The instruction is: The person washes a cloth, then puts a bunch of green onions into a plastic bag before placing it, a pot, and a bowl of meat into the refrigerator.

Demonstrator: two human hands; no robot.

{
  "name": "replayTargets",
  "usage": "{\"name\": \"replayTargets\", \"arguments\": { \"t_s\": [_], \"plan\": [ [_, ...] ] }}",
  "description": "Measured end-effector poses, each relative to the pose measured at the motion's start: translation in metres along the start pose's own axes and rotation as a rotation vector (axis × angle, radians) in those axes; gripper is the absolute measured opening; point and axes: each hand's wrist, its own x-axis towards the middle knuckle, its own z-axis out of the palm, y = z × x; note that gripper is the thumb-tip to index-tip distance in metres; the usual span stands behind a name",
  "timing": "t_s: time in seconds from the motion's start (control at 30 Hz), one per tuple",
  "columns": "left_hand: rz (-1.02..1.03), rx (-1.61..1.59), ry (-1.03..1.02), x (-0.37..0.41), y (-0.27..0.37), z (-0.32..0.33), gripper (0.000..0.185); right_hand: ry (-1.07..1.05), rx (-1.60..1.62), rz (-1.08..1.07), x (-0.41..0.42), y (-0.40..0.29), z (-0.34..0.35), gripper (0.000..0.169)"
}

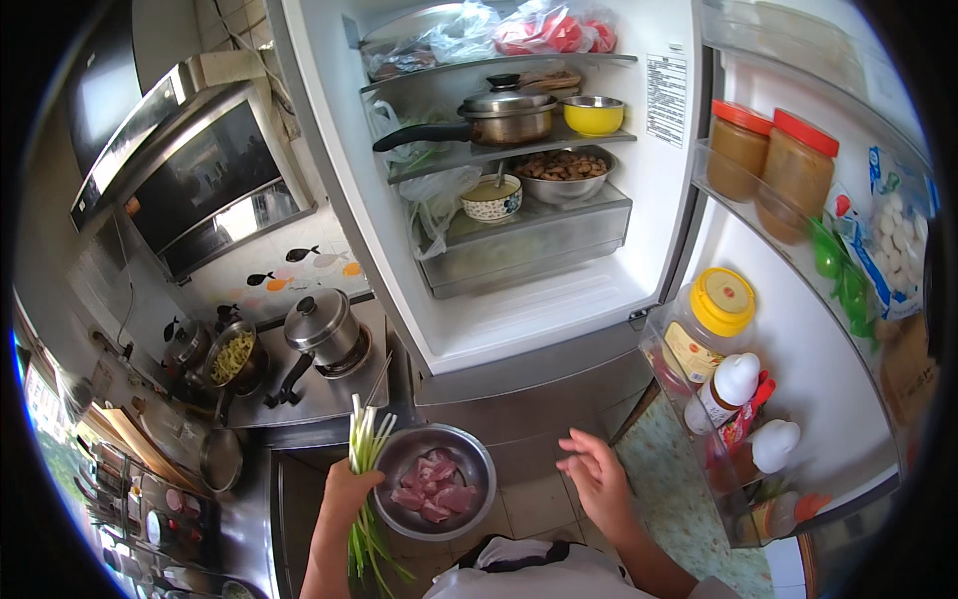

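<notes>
My left hand (350,490) grips a steel bowl (485,490) by its left rim, together with a bunch of green onions (364,442) whose white ends point up and green leaves hang down. Pieces of raw meat (434,487) lie in the bowl. My right hand (593,479) is held out to the right of the bowl, fingers apart, with nothing in it. Before me the refrigerator (524,307) stands with its door open. On its shelves are a lidded steel saucepan (513,120), a yellow bowl (593,117), a steel bowl of brown food (565,187) and a patterned bowl with a utensil (492,201).
The open door's racks (748,202) at the right hold jars and bottles. At the left, a lidded pot (322,326) and a pan of food (233,359) stand on the stove (314,404). A range hood (217,180) hangs above.
</notes>
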Motion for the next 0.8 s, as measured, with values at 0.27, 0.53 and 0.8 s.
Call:
{"name": "replayTargets", "arguments": {
  "t_s": [0.27,0.53,0.8],
  "plan": [
    [-0.102,-0.219,0.121,-0.01,-0.034,-0.048,0.021,-0.047,-0.329,-0.472,0.113,-0.047,0.073,0.044],
    [-0.184,-0.149,0.318,-0.03,-0.089,-0.101,0.026,0.14,-0.631,-0.598,0.292,-0.061,0.179,0.068],
    [-0.373,-0.272,0.383,-0.073,-0.117,-0.124,0.054,0.1,-0.908,-0.365,0.375,-0.06,0.217,0.077]
  ]
}}
